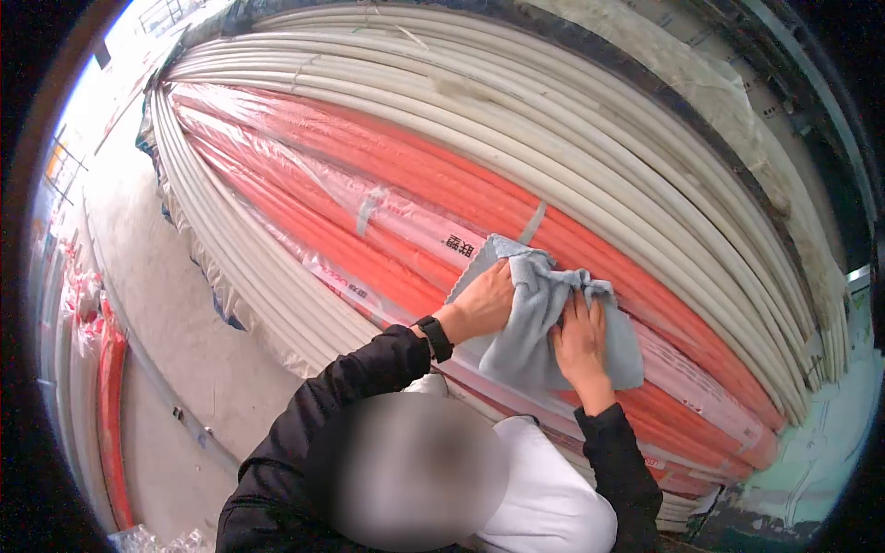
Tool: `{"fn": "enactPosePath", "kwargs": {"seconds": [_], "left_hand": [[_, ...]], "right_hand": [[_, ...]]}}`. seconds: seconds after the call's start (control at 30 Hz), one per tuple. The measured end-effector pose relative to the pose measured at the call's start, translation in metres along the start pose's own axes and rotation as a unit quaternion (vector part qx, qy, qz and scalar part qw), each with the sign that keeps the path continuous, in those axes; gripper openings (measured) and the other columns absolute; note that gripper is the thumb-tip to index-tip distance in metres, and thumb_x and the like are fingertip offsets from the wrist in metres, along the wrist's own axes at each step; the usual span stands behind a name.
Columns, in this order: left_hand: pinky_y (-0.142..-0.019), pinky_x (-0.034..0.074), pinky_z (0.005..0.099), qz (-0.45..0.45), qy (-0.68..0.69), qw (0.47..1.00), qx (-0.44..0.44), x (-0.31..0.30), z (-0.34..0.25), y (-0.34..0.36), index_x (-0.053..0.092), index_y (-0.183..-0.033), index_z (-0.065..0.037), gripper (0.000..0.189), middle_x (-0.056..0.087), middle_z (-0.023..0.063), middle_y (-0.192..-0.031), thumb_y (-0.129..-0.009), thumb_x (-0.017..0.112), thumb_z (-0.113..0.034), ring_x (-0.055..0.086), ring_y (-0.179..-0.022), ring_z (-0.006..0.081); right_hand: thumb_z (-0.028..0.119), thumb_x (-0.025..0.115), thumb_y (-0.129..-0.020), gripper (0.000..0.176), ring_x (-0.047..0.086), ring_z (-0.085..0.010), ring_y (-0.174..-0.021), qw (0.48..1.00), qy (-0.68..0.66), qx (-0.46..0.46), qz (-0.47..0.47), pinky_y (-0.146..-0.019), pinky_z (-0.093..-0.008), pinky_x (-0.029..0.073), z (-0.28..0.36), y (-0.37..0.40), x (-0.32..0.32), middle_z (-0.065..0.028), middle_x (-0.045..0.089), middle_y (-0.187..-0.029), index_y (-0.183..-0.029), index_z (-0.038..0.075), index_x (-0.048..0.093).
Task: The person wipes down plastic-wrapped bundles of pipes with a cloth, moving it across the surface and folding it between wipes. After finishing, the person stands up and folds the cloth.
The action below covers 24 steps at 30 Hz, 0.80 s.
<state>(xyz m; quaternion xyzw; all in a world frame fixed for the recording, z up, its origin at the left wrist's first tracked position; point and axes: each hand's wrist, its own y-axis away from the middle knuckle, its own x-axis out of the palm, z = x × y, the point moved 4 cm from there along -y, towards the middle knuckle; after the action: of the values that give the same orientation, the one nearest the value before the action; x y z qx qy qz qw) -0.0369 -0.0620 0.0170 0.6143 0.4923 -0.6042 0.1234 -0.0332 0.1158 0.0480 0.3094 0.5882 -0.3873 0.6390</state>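
A grey-blue cloth (527, 341) lies rumpled over red plastic-wrapped pipes (392, 267), its upper part bunched into folds. My left hand (485, 300), with a black watch (435, 338) on the wrist, is closed on the cloth's left side; its fingertips are hidden in the folds. On the cloth's right side, my right hand (583, 343) presses down, its fingers gathering the bunched fabric. Printed lettering shows on the pale wrapping just left of the cloth.
Long cream-white pipes (442, 88) lie on both sides of the red bundles. A strap (533, 224) binds some of the red wrapping. More wrapped pipes (111, 405) are on the concrete floor (207, 359) at the left. A pale green surface (830, 442) is at lower right.
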Motion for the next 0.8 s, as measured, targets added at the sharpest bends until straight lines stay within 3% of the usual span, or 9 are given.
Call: {"fn": "enactPosePath", "kwargs": {"seconds": [0.17,0.27,0.3,0.43,0.57,0.67,0.77,0.8], "left_hand": [[-0.119,0.029,0.0476,0.06,-0.038,0.997,-0.018,-0.008,-0.005,0.002,0.055,-0.139,-0.003,0.06,0.049,0.0163,-0.148,-0.082,0.059,-0.023,0.04,-0.141,0.0341],[-0.122,0.025,0.0487,0.02,-0.04,0.999,0.0,-0.008,-0.014,0.013,0.054,-0.139,-0.002,0.063,0.048,0.0176,-0.15,-0.081,0.059,-0.024,0.036,-0.144,0.0362],[-0.125,0.019,0.0505,0.061,-0.066,0.996,0.0,-0.014,-0.02,0.015,0.051,-0.143,-0.001,0.068,0.043,0.0187,-0.154,-0.081,0.059,-0.027,0.031,-0.148,0.038],[-0.127,0.013,0.0529,0.063,-0.099,0.993,-0.01,-0.006,-0.029,0.03,0.046,-0.149,-0.003,0.073,0.038,0.0183,-0.158,-0.083,0.057,-0.029,0.023,-0.151,0.0401],[-0.127,0.013,0.0529,0.079,-0.069,0.994,0.007,-0.007,-0.019,0.029,0.05,-0.146,-0.004,0.068,0.04,0.0168,-0.157,-0.082,0.057,-0.027,0.023,-0.152,0.0388],[-0.126,0.013,0.0528,0.07,-0.062,0.996,0.011,-0.012,-0.011,0.017,0.053,-0.144,-0.005,0.068,0.042,0.0159,-0.156,-0.08,0.06,-0.027,0.024,-0.151,0.0377],[-0.125,0.014,0.0533,0.027,-0.057,0.998,0.014,-0.004,0.004,0.01,0.057,-0.139,-0.007,0.067,0.049,0.0141,-0.149,-0.076,0.063,-0.029,0.032,-0.146,0.0347],[-0.124,0.016,0.0522,0.059,-0.039,0.997,-0.014,-0.008,0.01,0.006,0.058,-0.137,-0.009,0.062,0.051,0.0126,-0.147,-0.078,0.062,-0.03,0.034,-0.145,0.0334]], "right_hand": [[0.019,0.064,-0.088,0.065,0.037,-0.0477,-0.138,0.998,0.041,-0.009,-0.05,-0.12,-0.0551,0.026,0.006,-0.004,0.013,-0.0209,0.04,-0.154,-0.146,-0.006,0.044],[0.017,0.062,-0.088,0.063,0.036,-0.0495,-0.138,0.997,0.065,-0.003,-0.051,-0.12,-0.0568,0.025,0.008,0.015,0.026,-0.0215,0.038,-0.154,-0.143,-0.007,0.046],[0.016,0.062,-0.088,0.061,0.035,-0.0502,-0.138,0.997,0.07,0.005,-0.039,-0.12,-0.0573,0.025,0.009,0.024,0.034,-0.0219,0.038,-0.155,-0.143,-0.007,0.047],[0.013,0.058,-0.088,0.057,0.033,-0.0518,-0.14,0.997,0.056,0.004,-0.06,-0.121,-0.0589,0.024,0.014,0.027,0.047,-0.0251,0.038,-0.154,-0.14,-0.009,0.048],[0.007,0.064,-0.083,0.067,0.032,-0.0551,-0.138,0.996,0.041,-0.041,-0.068,-0.119,-0.0609,0.024,0.015,0.02,0.038,-0.0289,0.04,-0.148,-0.144,-0.009,0.042],[0.017,0.065,-0.084,0.063,0.032,-0.0505,-0.14,0.997,0.05,-0.039,-0.036,-0.122,-0.0573,0.023,0.018,0.003,0.029,-0.0253,0.043,-0.15,-0.141,-0.006,0.05],[0.019,0.068,-0.083,0.071,0.034,-0.0478,-0.14,0.999,0.015,-0.032,-0.012,-0.122,-0.0554,0.024,0.018,-0.014,0.019,-0.0238,0.044,-0.149,-0.145,-0.006,0.045],[0.02,0.069,-0.083,0.073,0.034,-0.0469,-0.14,1.0,0.004,-0.031,-0.004,-0.122,-0.0547,0.024,0.018,-0.019,0.017,-0.0232,0.044,-0.149,-0.146,-0.005,0.043]]}}
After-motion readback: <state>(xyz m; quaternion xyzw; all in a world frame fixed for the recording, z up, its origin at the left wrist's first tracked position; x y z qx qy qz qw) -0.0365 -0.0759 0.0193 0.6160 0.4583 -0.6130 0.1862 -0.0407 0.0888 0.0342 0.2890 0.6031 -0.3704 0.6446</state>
